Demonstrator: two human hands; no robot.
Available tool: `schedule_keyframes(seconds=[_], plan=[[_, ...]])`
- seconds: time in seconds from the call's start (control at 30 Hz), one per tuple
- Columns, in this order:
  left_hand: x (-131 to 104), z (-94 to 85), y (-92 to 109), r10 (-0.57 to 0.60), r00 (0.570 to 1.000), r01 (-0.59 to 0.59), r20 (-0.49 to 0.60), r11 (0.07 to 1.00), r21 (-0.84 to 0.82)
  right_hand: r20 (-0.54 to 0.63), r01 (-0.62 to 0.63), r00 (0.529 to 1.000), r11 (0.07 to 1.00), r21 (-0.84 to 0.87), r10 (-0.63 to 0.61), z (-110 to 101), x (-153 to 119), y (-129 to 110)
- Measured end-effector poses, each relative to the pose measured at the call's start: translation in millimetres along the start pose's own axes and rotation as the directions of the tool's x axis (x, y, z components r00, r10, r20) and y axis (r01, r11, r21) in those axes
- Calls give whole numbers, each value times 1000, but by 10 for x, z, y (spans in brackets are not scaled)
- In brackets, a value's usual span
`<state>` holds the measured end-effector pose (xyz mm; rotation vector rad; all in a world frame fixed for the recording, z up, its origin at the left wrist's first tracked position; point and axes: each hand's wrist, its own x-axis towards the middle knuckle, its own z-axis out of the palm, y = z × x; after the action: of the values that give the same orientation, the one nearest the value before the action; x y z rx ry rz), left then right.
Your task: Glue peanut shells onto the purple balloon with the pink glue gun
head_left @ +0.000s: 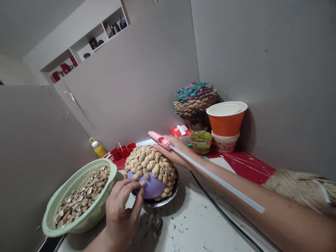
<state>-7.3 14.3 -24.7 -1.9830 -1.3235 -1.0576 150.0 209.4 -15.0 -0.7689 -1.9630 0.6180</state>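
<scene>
A purple dome (153, 185), balloon-like and largely covered with peanut shells (147, 157), rests in a round metal bowl (165, 202). At the bare purple patch facing me, my left hand (123, 201) pinches a peanut shell (142, 183) between thumb and finger, against or very near the surface. My right hand (175, 148) is wrapped round a pink glue gun (161, 139) behind the dome's upper right. A long translucent glue stick (217, 178) sticks out of the gun's back, over my forearm. The right fingers are partly hidden.
To the left stands a green colander (78, 227) of shell pieces. Behind are red cups (123, 151), a yellow bottle (98, 148), a mushroom-shaped craft (195, 99), a stained bowl (201, 141) and an orange paper tub (227, 122). A black cord (223, 213) crosses the table; straw-like fibre (299, 189) lies right.
</scene>
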Motion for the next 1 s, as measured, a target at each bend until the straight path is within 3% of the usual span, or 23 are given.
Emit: schedule_keyframes(seconds=[0.33, 0.4, 0.47, 0.5, 0.53, 0.6, 0.67, 0.73, 0.77, 0.83, 0.9, 0.97, 1.0], plan=[[-62, -41, 31, 81, 995, -82, -65, 997, -13, 26, 16, 1000, 999, 30, -17, -29, -12, -33], [-66, -81, 67, 30, 997, -36, -76, 996, -78, 27, 16, 999, 999, 29, -17, -29, -15, -35], [-41, -132, 117, -138, 989, 125, -44, 965, -229, 27, 15, 1000, 1000, 24, -15, -28, -15, -36], [-14, -162, 144, -273, 962, 263, 18, 905, -333, 27, 12, 1000, 1000, 19, -12, -28, -15, -36], [22, -195, 173, -417, 903, 418, 103, 794, -441, 26, 9, 1000, 1000, 14, -9, -29, -14, -37], [112, -263, 227, -638, 696, 675, 329, 426, -603, 28, 3, 1000, 1000, 6, -3, -32, -12, -42], [206, -327, 271, -678, 502, 746, 536, 27, -665, 27, -4, 1000, 1000, -1, 4, -37, -12, -49], [279, -378, 298, -618, 390, 724, 683, -253, -642, 24, -7, 1000, 1000, -4, 7, -42, -12, -56], [303, -396, 303, -578, 352, 714, 737, -344, -610, 24, -5, 1000, 1000, -5, 6, -45, -13, -58], [331, -419, 302, -500, 317, 713, 806, -435, -550, 27, 2, 1000, 1000, -5, -2, -48, -14, -59], [340, -425, 292, -458, 329, 733, 826, -427, -529, 31, 8, 999, 1000, -5, -8, -47, -14, -54], [336, -408, 277, -474, 377, 775, 796, -310, -551, 33, 9, 999, 1000, -4, -9, -44, -12, -45], [328, -388, 266, -508, 419, 795, 752, -195, -575, 32, 9, 999, 1000, -4, -9, -42, -12, -41]])
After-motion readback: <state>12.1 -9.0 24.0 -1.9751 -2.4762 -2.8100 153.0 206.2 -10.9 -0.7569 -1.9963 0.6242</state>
